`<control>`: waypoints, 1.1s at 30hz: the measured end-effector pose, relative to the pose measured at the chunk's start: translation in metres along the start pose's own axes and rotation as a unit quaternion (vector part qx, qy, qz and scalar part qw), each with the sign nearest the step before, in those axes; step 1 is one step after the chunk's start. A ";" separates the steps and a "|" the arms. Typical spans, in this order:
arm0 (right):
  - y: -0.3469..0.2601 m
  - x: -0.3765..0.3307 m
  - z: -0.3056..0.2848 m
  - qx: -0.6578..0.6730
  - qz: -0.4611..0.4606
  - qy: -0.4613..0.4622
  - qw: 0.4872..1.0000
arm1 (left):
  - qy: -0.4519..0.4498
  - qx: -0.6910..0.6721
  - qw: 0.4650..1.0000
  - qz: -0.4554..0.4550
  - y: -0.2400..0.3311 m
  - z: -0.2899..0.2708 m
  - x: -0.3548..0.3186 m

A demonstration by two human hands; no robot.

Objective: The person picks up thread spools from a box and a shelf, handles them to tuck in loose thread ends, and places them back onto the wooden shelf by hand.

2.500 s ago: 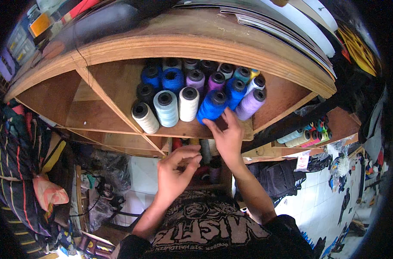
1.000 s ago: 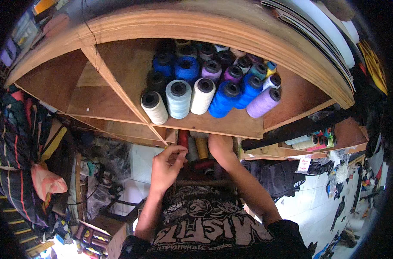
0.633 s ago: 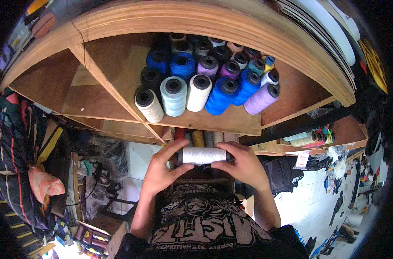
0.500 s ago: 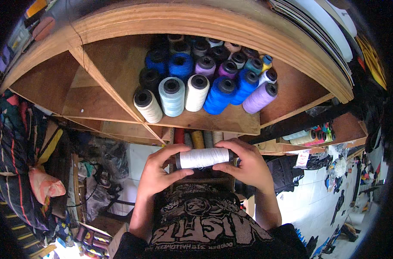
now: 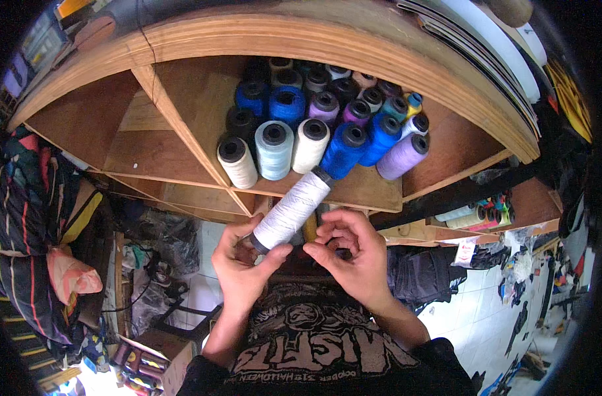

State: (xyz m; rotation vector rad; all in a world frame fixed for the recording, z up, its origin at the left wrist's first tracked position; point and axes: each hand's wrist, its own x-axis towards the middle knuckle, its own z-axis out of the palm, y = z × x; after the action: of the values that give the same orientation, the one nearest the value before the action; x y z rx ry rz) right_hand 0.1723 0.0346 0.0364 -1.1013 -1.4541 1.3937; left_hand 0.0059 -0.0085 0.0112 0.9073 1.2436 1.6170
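A spool of white thread (image 5: 292, 211) with dark ends slants up and to the right in front of the shelf. My left hand (image 5: 243, 261) grips its lower end between thumb and fingers. The upper end overlaps a blue spool (image 5: 344, 153) in the picture; whether they touch, I cannot tell. Right of the white spool is my right hand (image 5: 357, 261), off it, with bent fingers and the thumb apart from them. No thread shows clearly between those fingers.
Several upright thread spools in cream, pale blue, blue and purple crowd a wooden shelf (image 5: 182, 30). More spools lie on a lower shelf (image 5: 535, 204) at the right. Striped cloth (image 5: 23, 218) hangs at the left, above a cardboard box (image 5: 175, 350).
The white spool has swung from level to slanted, its right end now up and away. My right hand has let go of it. The view has shifted slightly.
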 end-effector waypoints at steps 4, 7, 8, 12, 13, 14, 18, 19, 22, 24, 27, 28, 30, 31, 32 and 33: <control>-0.009 0.005 0.015 -0.113 -0.114 0.051 0.986 | 0.041 0.126 0.980 0.146 -0.017 0.004 0.000; -0.008 0.008 0.020 -0.172 -0.187 0.060 0.965 | 0.057 0.153 0.977 0.138 -0.013 0.008 -0.001; -0.006 0.007 0.019 -0.183 -0.195 0.056 0.962 | 0.058 0.158 0.976 0.139 -0.013 0.009 -0.001; -0.004 0.008 0.021 -0.190 -0.216 0.065 0.955 | 0.058 0.173 0.967 0.176 -0.016 0.008 -0.001; -0.005 0.009 0.023 -0.183 -0.220 0.074 0.955 | 0.058 0.181 0.962 0.195 -0.018 0.006 0.001; -0.006 0.010 0.023 -0.180 -0.228 0.073 0.954 | 0.053 0.182 0.961 0.203 -0.018 0.005 0.001; -0.012 0.015 0.020 -0.182 -0.244 0.049 0.951 | 0.032 0.155 0.968 0.194 -0.015 0.005 0.001; -0.013 0.015 0.018 -0.186 -0.247 0.038 0.950 | 0.033 0.140 0.972 0.187 -0.016 0.005 0.000; -0.013 0.015 0.007 -0.239 -0.231 -0.006 0.943 | 0.056 0.060 0.987 0.140 -0.020 0.004 -0.002; -0.011 0.017 0.002 -0.225 -0.234 -0.018 0.946 | 0.057 0.004 0.994 0.094 -0.018 0.003 -0.003; -0.008 0.019 -0.006 -0.203 -0.198 -0.055 0.957 | 0.029 -0.077 0.996 0.024 -0.007 0.005 -0.003; -0.007 0.020 -0.008 -0.195 -0.180 -0.071 0.961 | 0.019 -0.111 0.994 0.005 -0.003 0.007 -0.003; 0.001 0.022 -0.005 -0.153 -0.169 -0.073 0.971 | -0.009 -0.161 0.987 -0.020 -0.001 0.008 -0.004; 0.008 0.022 -0.002 -0.111 -0.166 -0.069 0.977 | -0.029 -0.176 0.984 -0.025 -0.001 0.007 -0.005; 0.012 0.023 0.000 -0.069 -0.163 -0.065 0.982 | -0.048 -0.191 0.980 -0.031 -0.001 0.007 -0.006; 0.009 0.023 -0.001 -0.084 -0.187 -0.068 0.976 | -0.056 -0.207 0.976 -0.043 -0.001 0.007 -0.006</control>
State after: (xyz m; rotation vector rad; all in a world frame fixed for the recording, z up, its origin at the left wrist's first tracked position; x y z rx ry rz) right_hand 0.1669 0.0568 0.0269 -0.7878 -1.7978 1.1111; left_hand 0.0145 -0.0114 0.0117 0.6601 0.8124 1.6495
